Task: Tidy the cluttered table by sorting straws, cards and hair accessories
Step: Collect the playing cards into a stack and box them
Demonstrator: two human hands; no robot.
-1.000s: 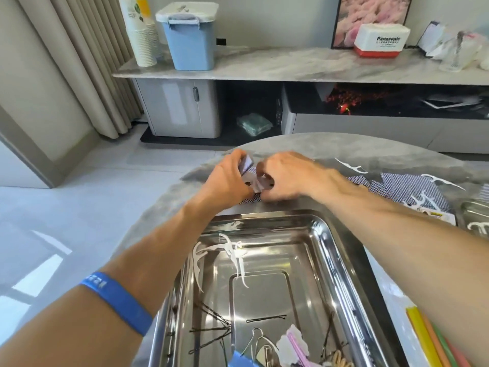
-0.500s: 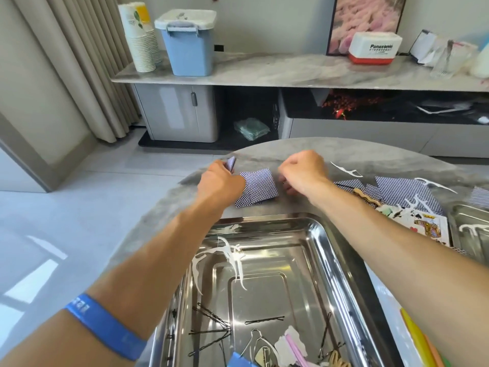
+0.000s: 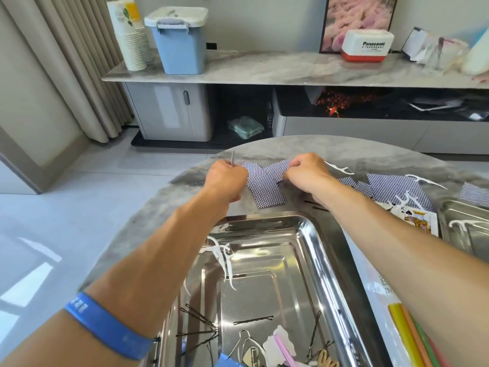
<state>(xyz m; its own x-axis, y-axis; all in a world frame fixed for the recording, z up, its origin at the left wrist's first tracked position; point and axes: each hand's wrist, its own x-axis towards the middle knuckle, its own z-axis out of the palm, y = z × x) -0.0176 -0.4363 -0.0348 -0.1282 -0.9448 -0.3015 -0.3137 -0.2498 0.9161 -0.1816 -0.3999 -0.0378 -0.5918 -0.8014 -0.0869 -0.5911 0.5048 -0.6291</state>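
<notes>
Head view: bright room, pale curtain at left, a long marble shelf along the far wall carrying a blue lidded bin (image 3: 177, 39) and stacked paper cups (image 3: 129, 33); in front of it a round grey bench (image 3: 267, 148) fills the lower frame. Two blue-backed cards (image 3: 266, 185) lie face down at the far edge of the bench, overlapping, exactly between the two hands; the nearer card's long axis runs roughly toward the camera, the farther one is skewed across it. Right hand (image 3: 307, 170) reaches in from the right, fingers curled down onto the right corner of the upper card, apparently pinching it. Left hand (image 3: 225, 180) sits at the cards' left edge, fingers curled, a thin grey object (image 3: 232, 158) sticking up from its grip, possibly a card seen edge-on; cannot tell. Both forearms are stretched well forward over the steel tray (image 3: 304, 234), wrists low to the bench. More cards (image 3: 389, 188) lie scattered to the right, beyond the right forearm, with white floss picks (image 3: 341, 169) among them and a face-up king (image 3: 419, 221) beside a second tray (image 3: 449, 207). The near tray holds bobby pins (image 3: 252, 319) and floss picks; coloured straws (image 3: 412, 337) lie at lower right. Judgement: the right hand is nearer the scattered cards and better placed to sweep them toward the pair.
</notes>
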